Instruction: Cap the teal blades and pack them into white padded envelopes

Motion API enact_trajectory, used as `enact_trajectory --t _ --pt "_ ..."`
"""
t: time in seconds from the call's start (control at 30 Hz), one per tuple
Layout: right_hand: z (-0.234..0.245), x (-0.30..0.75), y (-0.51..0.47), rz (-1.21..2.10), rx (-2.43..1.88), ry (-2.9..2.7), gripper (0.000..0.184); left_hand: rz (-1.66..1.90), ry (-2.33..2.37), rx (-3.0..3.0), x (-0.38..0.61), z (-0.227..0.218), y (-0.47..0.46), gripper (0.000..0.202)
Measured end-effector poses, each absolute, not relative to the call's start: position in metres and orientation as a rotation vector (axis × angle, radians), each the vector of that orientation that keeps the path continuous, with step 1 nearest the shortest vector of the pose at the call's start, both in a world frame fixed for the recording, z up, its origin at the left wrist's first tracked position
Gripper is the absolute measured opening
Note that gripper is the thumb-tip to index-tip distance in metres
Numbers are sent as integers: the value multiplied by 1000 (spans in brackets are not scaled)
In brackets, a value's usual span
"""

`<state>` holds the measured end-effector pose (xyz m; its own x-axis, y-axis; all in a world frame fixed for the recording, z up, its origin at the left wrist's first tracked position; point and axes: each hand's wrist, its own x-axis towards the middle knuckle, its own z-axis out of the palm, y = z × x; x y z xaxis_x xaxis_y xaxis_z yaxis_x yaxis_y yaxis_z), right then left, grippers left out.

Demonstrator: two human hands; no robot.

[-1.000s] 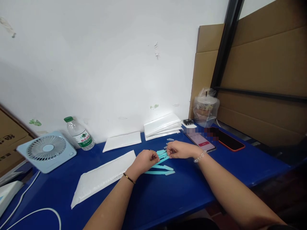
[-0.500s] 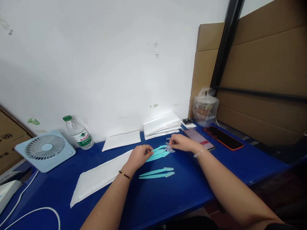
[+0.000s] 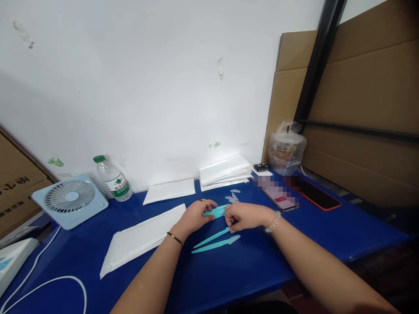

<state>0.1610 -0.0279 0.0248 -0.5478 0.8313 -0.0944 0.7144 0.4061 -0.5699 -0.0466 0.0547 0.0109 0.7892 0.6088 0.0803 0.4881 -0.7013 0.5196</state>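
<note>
My left hand (image 3: 198, 214) is closed on the handle ends of several turquoise eyebrow razors (image 3: 218, 212), bunched together on the blue table. Opposite it, my right hand (image 3: 245, 216) has its fingers pinched at the head of a loose turquoise razor (image 3: 211, 239), hiding that head and the right end of the bunch. Nearer to me, a second loose razor (image 3: 214, 245) lies with its pale blade end to the right. Just beyond my right hand, several small translucent blade caps (image 3: 233, 197) are scattered.
White padded mailers lie at the left (image 3: 144, 237), by the wall (image 3: 170, 190) and in a stack (image 3: 225, 170). Farther left stand a water bottle (image 3: 114, 179) and a blue fan (image 3: 69, 200). Two phones (image 3: 279, 194) (image 3: 319, 195) and a bagged drink cup (image 3: 287, 150) occupy the right.
My right hand has come from the small caps toward me, down to the loose razors. The farther loose razor now slants more. The view has shifted slightly.
</note>
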Motion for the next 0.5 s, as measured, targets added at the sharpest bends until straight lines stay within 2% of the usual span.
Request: enact_trajectory --t 0.07,0.17,0.33,0.5 --pt "26 164 -26 857 -1376 -2354 9 419 797 2499 -47 17 54 29" --pt "30 169 -24 781 -1411 -2124 13 529 777 2472 -47 27 49 32" --pt "32 184 -19 770 -1421 -1980 17 488 837 2504 -46 32 49 24" --pt "23 204 -11 635 -1617 -1891 17 406 963 2444 -50 18 60 27"
